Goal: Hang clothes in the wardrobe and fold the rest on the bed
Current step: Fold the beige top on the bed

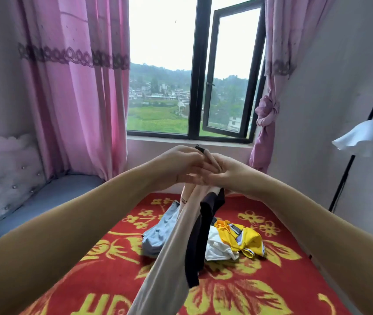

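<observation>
Item: long beige-and-black cloth garment (194,226), centre frame, hanging from both raised hands. Left hand (181,165) and right hand (228,170) pinch its top edge together. Advice: align the edges before folding. Surface: red bed cover with yellow flowers (278,280), yellow, white and blue clothes heaped (231,242) mid-frame. Room: pink curtains (76,87) upper left, open window (233,71).

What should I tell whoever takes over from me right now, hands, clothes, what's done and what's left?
Left hand and right hand: raised together over the bed, both gripping the top of a beige and black garment that hangs down toward the camera.
On the bed: a light blue garment, a white garment and a yellow garment, bunched in a loose pile.
Done: nothing visibly folded on the bed; the wardrobe is out of view.
Left: hang or fold the held garment, then sort the pile.
</observation>
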Motion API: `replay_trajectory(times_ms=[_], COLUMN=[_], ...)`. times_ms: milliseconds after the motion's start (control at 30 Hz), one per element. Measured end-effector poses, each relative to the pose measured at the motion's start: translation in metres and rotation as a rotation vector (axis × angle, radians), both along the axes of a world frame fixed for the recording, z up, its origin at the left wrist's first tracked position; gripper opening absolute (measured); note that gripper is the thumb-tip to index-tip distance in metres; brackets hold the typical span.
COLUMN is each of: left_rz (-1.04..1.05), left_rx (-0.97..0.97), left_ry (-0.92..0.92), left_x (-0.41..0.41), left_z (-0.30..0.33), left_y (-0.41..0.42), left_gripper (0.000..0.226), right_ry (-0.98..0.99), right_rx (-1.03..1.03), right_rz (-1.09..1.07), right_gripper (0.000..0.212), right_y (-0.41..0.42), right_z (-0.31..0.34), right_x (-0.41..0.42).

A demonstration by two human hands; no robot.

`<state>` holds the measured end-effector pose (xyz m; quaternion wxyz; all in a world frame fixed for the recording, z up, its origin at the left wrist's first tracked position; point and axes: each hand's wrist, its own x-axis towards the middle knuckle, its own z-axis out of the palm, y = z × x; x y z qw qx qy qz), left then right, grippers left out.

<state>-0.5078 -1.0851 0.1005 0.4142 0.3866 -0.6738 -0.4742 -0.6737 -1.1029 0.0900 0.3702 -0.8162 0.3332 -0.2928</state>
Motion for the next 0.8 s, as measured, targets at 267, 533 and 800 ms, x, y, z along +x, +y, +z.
replay_trajectory(times_ms=[267,533,800], left_rz=[0.059,0.118,0.242], left_rx=[-0.326,-0.589,-0.748], left_ry=[-0.431,-0.714,-0.776], left_x=[0.028,0.026,0.02], left_z=[-0.004,0.015,0.031], left_y=[-0.016,-0.021,-0.022], left_gripper=[0.04,0.026,0.035], right_ry=[-0.004,0.396,-0.065], right_rx=[0.024,-0.188,-0.301], right_rz=[0.112,-0.22,-0.291], right_gripper=[0.032,0.017,0.031], right_y=[0.004,-0.009,-0.014], right_z=[0.033,0.034,0.016], right_x=[-0.019,-0.053,-0.06])
